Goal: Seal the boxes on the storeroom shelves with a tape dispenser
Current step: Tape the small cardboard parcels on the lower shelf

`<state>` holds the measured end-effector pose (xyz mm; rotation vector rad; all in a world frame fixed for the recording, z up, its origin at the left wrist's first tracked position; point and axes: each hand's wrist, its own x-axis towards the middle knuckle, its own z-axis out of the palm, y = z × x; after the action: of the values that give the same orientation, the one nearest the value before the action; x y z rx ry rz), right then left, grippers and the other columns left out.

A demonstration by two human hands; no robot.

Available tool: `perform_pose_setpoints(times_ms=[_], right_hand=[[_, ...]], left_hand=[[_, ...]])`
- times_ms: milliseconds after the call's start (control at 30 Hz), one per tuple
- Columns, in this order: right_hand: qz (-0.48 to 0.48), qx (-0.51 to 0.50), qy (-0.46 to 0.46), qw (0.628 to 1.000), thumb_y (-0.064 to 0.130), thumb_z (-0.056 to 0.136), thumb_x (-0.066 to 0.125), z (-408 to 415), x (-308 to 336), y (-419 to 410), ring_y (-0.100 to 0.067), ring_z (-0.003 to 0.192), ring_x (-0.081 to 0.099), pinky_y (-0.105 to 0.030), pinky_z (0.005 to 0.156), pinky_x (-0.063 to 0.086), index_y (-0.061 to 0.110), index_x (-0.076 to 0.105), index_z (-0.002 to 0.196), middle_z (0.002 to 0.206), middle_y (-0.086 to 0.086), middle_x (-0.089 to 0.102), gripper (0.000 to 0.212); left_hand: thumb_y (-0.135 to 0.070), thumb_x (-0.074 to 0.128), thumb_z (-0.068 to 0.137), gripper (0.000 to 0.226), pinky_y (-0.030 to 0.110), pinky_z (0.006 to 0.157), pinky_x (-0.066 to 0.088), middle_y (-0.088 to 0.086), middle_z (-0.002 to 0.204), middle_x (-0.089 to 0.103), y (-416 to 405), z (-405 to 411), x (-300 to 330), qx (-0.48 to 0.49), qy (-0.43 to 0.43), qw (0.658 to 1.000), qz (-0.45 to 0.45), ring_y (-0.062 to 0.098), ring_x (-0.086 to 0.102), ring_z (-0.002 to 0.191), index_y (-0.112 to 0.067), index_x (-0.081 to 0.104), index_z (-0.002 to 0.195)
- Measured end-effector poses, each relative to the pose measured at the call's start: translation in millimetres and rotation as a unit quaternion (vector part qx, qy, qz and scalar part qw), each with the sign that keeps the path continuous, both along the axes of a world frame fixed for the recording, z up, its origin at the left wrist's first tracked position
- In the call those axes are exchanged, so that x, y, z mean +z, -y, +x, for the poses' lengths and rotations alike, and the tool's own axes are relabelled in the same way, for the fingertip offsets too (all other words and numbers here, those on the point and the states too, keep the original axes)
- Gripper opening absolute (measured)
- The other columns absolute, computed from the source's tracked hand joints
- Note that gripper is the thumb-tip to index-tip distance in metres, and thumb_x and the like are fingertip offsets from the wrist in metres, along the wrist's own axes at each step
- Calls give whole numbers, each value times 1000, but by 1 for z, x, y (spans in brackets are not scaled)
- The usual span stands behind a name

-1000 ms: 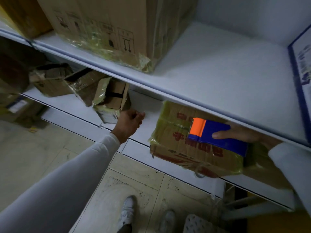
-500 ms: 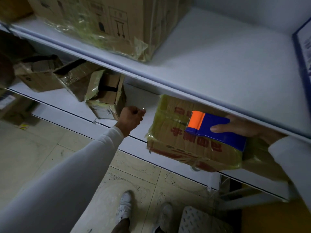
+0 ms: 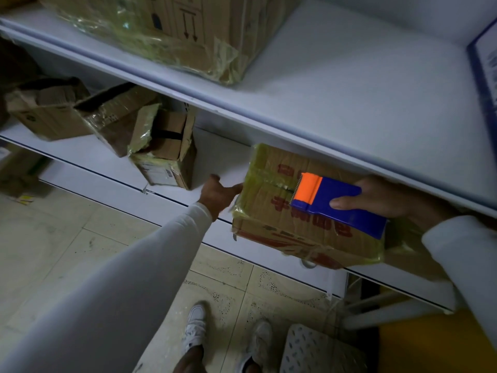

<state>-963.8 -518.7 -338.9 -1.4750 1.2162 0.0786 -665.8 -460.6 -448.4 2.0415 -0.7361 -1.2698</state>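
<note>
Left hand (image 3: 218,195) now at box (image 3: 290,222) edge; right hand (image 3: 382,196) gripping dispenser (image 3: 341,203)

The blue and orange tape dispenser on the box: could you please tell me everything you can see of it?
The blue and orange tape dispenser is a boxy plastic tool: a blue body with an orange front section and a toothed cutting edge at its left end. It lies flat on top of the tape-wrapped cardboard box with red lettering on the lower shelf. The right hand grips its rear, thumb along the near side. Its tape roll is not visible.
</note>
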Motion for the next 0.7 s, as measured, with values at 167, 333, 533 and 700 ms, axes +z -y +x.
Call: perform_pose_setpoints(times_ms=[167,333,533,700], right_hand=[[-4,1,11,1000,35,73,72,1,-1,-2,-10,55,70,-14,48,48,33,77,66,66,-1,74,10],[-22,11,15,1000,26,88,68,1,-2,-2,-4,52,68,-11,45,46,43,75,65,62,6,73,30],[-5,15,21,1000,51,69,73,10,0,-10,-11,60,71,-17,52,49,33,77,68,69,-1,75,19],[-54,38,-35,997,61,74,74,56,-6,-18,-28,75,73,-34,69,49,2,74,91,84,-17,76,61]], left_hand=[[-37,54,95,27,29,66,53,-3,86,68,-5,-17,17,-41,75,974,-209,11,64,76,-16,70,97],[-40,54,94,28,20,57,44,-2,74,65,1,-29,26,-164,170,954,-182,18,60,66,-16,65,86],[-32,55,95,17,26,72,43,-1,85,67,-5,-14,31,-169,160,957,-173,16,62,77,-18,66,95],[-31,56,95,23,34,82,48,8,96,68,-14,37,41,-196,175,955,-139,24,62,89,-13,65,106]])
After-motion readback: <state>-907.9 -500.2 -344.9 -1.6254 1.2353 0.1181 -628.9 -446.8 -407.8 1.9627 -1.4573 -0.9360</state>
